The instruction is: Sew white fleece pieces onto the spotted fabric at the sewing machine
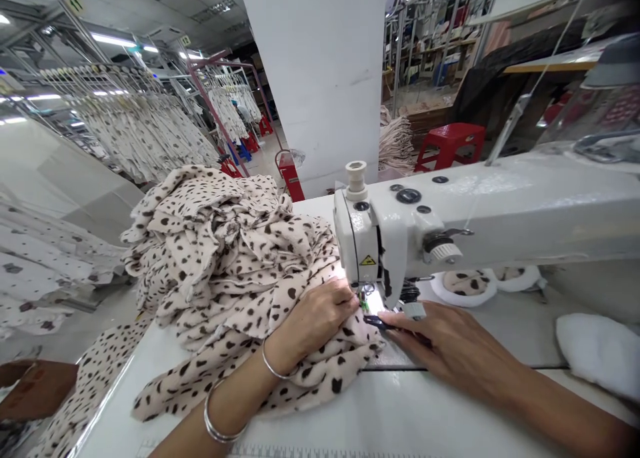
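At sewing machine (485,211), pinching spotted cloth (280,251) with left fingers (347,305), gripping dark tool (376,322) with right fingers (403,322), apparently midway, unclear how much left.

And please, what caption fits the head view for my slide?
Left hand on spotted fabric and right hand holding a dark tool at a white sewing machine.

From my remote seat I see the heaped cloth (240,245) as pale pinkish beige, scattered with dark brown spots. The sewing machine (500,211) is glossy white, its warning label (368,261) yellow and black. The small hand tool (376,322) looks black to me, the bangles (220,437) silver. I make out 2 white-rimmed round pieces (467,283) with brown-spotted pinkish centres, a red stool (453,141) and a whitish pillar (320,78)
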`<state>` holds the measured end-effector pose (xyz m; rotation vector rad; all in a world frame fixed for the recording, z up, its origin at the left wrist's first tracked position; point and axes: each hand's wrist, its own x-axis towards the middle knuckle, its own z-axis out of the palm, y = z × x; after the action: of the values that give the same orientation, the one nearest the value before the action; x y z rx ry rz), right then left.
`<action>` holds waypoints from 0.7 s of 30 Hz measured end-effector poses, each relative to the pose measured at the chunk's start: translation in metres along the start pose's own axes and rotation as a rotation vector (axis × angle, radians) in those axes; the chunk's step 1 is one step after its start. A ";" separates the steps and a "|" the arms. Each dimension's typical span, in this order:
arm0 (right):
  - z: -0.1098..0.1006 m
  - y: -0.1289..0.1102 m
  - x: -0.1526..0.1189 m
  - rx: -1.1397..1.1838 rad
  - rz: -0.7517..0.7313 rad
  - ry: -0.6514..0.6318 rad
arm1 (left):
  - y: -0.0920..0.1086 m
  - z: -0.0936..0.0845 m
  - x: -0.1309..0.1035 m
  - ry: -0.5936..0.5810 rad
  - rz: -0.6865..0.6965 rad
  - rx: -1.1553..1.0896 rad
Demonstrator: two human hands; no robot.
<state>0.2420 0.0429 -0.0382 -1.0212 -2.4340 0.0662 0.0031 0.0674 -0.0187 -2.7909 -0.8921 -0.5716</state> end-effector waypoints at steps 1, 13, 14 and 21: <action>0.000 0.000 0.000 0.005 0.005 -0.004 | 0.000 0.000 0.000 -0.005 -0.005 -0.002; -0.016 0.009 0.002 0.067 0.054 -0.129 | 0.000 0.000 -0.005 -0.023 -0.016 -0.023; -0.018 0.015 0.001 0.034 0.079 -0.119 | 0.000 0.000 -0.005 -0.021 -0.023 -0.029; -0.011 0.051 -0.006 -0.260 0.293 0.115 | 0.004 -0.005 -0.006 0.006 -0.056 -0.062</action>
<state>0.2841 0.0744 -0.0428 -1.4499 -2.2121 -0.2096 -0.0005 0.0601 -0.0162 -2.8252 -0.9709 -0.6265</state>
